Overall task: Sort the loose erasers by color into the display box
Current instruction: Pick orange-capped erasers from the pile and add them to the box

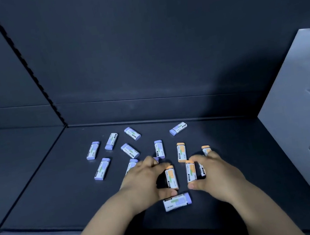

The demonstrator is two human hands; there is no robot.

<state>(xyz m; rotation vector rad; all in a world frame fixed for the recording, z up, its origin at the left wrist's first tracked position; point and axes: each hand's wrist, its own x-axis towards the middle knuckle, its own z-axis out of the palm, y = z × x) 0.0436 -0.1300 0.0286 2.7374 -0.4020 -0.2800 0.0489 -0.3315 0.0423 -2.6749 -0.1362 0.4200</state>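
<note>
Likely a shop: dark shelving [39, 185], a slotted upright [21, 63], a white display box [287, 117].

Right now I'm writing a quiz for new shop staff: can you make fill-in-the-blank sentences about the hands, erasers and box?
The left hand pinches an eraser tipped in ___.
The right hand pinches a second eraser of the ___ colour.
The nearest eraser, lying sideways, is tipped in ___.
The white box stands on the ___ side.
Missing words: orange; same; purple; right.
</note>
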